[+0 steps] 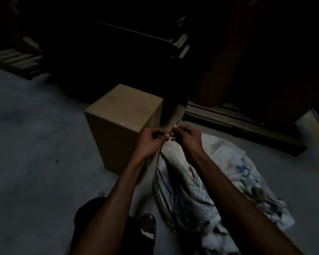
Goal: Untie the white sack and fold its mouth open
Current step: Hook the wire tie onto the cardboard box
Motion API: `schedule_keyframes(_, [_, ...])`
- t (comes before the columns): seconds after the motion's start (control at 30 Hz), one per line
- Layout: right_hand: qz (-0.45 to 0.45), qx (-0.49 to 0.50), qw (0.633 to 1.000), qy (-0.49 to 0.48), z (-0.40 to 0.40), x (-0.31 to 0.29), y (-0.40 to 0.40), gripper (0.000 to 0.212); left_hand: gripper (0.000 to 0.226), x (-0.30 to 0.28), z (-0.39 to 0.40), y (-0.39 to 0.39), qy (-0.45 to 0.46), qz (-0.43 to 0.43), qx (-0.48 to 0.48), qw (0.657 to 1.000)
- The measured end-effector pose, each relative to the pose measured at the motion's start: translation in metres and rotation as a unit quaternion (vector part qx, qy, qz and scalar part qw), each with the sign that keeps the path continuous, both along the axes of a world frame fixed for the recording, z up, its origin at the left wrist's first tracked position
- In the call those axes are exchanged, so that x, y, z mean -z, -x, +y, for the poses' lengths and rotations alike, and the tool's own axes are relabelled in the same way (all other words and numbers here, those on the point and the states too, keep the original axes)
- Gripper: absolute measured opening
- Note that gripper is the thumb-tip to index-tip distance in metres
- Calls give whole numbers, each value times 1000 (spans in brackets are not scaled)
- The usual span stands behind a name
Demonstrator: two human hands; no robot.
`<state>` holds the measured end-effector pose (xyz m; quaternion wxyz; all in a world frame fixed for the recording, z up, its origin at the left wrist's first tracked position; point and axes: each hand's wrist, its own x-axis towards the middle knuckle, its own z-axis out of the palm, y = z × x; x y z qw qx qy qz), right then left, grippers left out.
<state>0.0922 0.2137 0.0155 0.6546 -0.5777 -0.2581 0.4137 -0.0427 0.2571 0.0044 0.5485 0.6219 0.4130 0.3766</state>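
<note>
Nearest us: a sandalled foot (148, 227) on the smooth grey concrete floor (35, 162). Our two bare forearms reach forward over the white sack (201, 190). Sack is crumpled woven fabric, limp, blue print on it, lying on the floor right of a plain brown cardboard box (122, 122), a squarish upright block. Sack's long axis runs from near us away toward the hands, gathered mouth at the far end. Left hand (151, 139) closed, pinching a thin dark string (159, 153) that drops to the sack's neck. Right hand (186, 137) curled, fingertips pinched at the same tie. Wooden pallet (238, 126) beyond, dim.
</note>
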Motion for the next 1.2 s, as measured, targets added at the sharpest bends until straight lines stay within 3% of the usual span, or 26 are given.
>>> schedule_keyframes(0.17, [5,-34,999,0,59,-6,40,20,8,-12,41,29,-135,100,-171,971])
schedule_keyframes(0.27, [-7,-70,997,16,92,-11,58,12,11,-8,72,45,-157,148,-269,939])
schedule_keyframes(0.37, [-37,-94,994,37,116,-12,70,18,12,4,95,57,-156,202,-321,912])
schedule_keyframes(0.5, [-80,-89,991,62,135,-3,80,17,15,21,110,62,-178,282,-333,882])
schedule_keyframes(0.8, [-90,-58,993,51,128,4,81,16,22,11,105,66,-198,259,-348,879])
schedule_keyframes(1.0, [-94,-43,993,50,97,0,59,19,21,9,91,64,-139,373,-315,862])
schedule_keyframes(1.2, [-98,-37,993,55,77,0,38,18,25,13,91,61,-126,333,-339,871])
